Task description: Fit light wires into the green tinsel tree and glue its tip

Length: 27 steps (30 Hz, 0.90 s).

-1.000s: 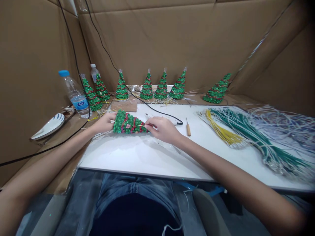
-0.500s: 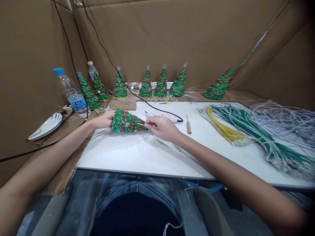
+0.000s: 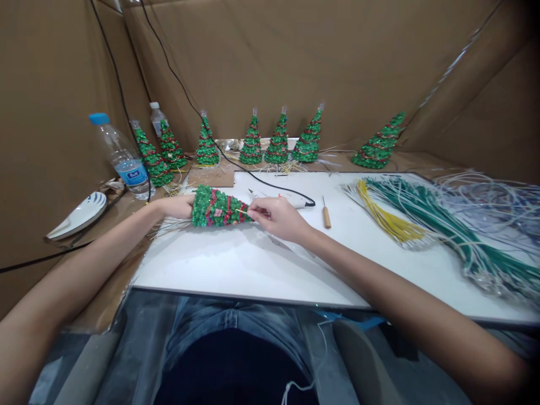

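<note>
A small green sequin tree [image 3: 217,207] with red bands lies on its side over the white board [image 3: 236,264], its tip pointing right. My left hand [image 3: 179,206] grips its wide base. At the tip, my right hand [image 3: 278,218] pinches a thin pale wire or stick [image 3: 243,212] that pokes into the tree. Both forearms reach in from the lower corners.
Several finished green trees [image 3: 252,144] stand along the cardboard back wall. A water bottle [image 3: 120,157] and a plate [image 3: 80,214] sit left. A wooden-handled awl [image 3: 325,214], a white tool [image 3: 291,199] with a black cable, and bundles of yellow and green wires [image 3: 422,216] lie right.
My hands and the tree stay almost as they were; the view has shifted slightly, and my left hand has slid a little further behind the tree's base.
</note>
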Each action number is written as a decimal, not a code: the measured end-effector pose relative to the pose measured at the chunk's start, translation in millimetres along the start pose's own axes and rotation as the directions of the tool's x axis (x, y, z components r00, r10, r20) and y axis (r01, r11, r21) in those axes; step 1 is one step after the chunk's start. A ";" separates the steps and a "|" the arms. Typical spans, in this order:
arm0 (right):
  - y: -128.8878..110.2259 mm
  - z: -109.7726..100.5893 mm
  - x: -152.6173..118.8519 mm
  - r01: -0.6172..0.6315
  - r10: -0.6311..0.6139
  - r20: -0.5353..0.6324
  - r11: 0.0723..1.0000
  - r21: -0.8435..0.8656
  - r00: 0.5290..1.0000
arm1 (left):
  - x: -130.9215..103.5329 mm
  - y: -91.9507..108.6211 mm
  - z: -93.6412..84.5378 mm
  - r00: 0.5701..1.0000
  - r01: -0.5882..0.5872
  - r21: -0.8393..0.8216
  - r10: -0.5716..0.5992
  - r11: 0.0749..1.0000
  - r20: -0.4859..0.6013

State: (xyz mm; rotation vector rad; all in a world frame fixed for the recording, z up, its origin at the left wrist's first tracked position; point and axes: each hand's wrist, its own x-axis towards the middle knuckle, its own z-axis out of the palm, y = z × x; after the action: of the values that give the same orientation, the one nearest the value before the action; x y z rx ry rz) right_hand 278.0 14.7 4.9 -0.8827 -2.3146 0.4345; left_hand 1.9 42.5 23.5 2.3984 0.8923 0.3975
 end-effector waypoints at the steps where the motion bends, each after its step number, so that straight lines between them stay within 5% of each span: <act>1: 0.3 0.3 -0.2 -0.004 0.004 -0.001 1.000 0.002 1.000 | 0.0 -0.5 -0.4 0.998 0.008 -0.022 -0.007 1.000 0.063; 3: 1.3 1.4 -0.5 -0.013 0.013 0.005 1.000 0.004 1.000 | -0.2 -1.7 -1.4 0.987 0.032 -0.062 -0.022 0.998 0.161; 9: 3.2 4.1 -0.2 -0.032 0.032 0.011 0.999 0.021 0.999 | 0.0 -3.3 -2.0 0.983 0.026 -0.077 -0.011 0.997 0.184; 27: 3.3 3.4 -2.3 -0.069 0.068 0.024 0.997 0.041 0.997 | -3.1 -2.0 3.5 0.995 0.058 -0.146 -0.046 0.988 0.084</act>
State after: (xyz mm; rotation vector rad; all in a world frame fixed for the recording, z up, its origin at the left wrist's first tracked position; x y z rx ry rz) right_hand 278.7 15.2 -0.3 -0.9435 -2.2920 0.5230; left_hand 0.1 40.3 19.3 2.2344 0.8565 0.3325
